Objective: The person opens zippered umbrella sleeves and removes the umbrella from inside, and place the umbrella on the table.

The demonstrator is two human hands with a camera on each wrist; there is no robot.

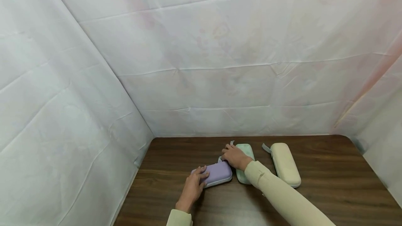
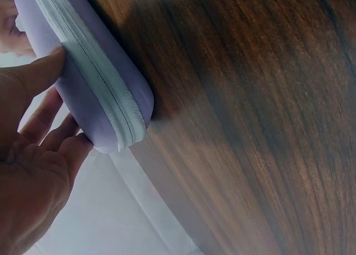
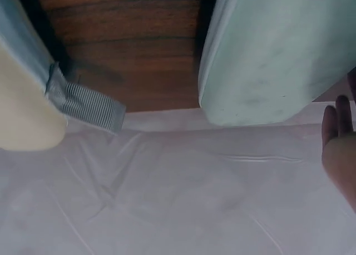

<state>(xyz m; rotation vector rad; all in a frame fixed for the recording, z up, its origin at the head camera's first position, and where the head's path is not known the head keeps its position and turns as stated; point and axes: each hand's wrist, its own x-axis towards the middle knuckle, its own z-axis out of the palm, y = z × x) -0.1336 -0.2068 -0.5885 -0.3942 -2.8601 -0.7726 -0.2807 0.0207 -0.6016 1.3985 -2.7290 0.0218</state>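
A purple pencil case (image 1: 218, 173) with a pale zip lies on the wooden table. My left hand (image 1: 192, 186) grips its left end; in the left wrist view the thumb (image 2: 47, 65) presses the side above the zip band (image 2: 100, 79), with fingers round the other side. At the case's far right corner, my right hand (image 1: 235, 157) has bent fingers at the pale zip pull (image 1: 220, 159) and seems to pinch it; the fingertips are partly hidden. Beneath the right wrist lies a mint green pencil case (image 1: 246, 149), partly covered by the forearm.
A cream pencil case (image 1: 285, 163) lies to the right, its grey strap (image 1: 266, 148) pointing back left. The dark wooden table (image 1: 169, 149) meets white cloth walls (image 1: 220, 79) at the back and sides. Another pale strap (image 1: 232, 143) shows beyond the right hand.
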